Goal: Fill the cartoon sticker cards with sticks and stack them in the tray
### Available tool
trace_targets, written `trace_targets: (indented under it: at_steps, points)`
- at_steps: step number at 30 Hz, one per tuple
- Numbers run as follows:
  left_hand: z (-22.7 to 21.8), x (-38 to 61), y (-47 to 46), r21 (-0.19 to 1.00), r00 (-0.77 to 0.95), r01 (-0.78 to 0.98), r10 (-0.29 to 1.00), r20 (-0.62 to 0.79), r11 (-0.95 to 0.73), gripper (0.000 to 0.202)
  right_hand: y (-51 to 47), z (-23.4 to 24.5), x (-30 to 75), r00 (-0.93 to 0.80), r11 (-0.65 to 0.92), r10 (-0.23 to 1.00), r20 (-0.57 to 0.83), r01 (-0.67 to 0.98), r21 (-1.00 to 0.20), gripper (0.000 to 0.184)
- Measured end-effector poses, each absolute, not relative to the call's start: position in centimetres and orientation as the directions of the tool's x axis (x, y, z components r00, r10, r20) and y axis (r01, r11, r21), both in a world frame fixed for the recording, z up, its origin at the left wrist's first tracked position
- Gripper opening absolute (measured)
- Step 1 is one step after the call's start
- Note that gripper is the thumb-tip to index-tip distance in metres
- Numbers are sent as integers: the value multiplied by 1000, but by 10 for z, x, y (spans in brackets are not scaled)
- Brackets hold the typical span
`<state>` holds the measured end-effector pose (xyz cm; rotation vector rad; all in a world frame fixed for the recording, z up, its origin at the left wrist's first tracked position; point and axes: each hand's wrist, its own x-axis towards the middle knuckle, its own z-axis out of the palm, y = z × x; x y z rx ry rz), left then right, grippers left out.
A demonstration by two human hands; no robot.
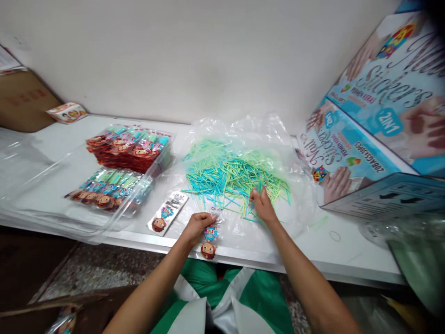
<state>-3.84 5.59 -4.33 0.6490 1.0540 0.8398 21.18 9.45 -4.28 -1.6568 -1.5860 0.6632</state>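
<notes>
With my left hand (200, 227) I pinch the printed pouch (209, 234) at the table (347, 257) edge, its long axis pointing away from me, and to its right my right hand (262, 202) grasps some thin sticks (259, 186), nearer to the loose pile (229, 174).

Plain pale wall (156, 60) rising behind a white surface (358, 246), whose front edge crosses the view; below it, a speckled floor (100, 266) in grey and brownish tones. Light falls softly, leaving the floor darker than the wall.
</notes>
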Motion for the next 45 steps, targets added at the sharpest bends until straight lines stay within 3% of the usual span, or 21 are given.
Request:
trace_targets:
  at_steps: [9,20,24,28,34,45]
  points:
    - [-36,-40,53,788,252,-359,865,-434,500,31,68,-59,193,177,97,965,194,445,-890,26]
    - [0,-42,47,764,367,-407,855,-366,501,31,64,-52,191,142,61,981,133,428,-902,27]
    - [4,-41,44,777,360,-405,865,-350,483,31,59,-37,177,191,116,959,208,406,-907,22]
    - [10,-43,43,792,342,-404,878,-333,458,31,50,-32,154,96,208,962,255,348,-914,21]
    - [12,-48,40,799,328,-394,881,-340,455,32,38,-51,142,16,137,989,150,317,-938,20]
    - [4,-45,41,806,367,-355,864,-346,474,30,39,-47,146,-68,169,986,155,383,-908,22]
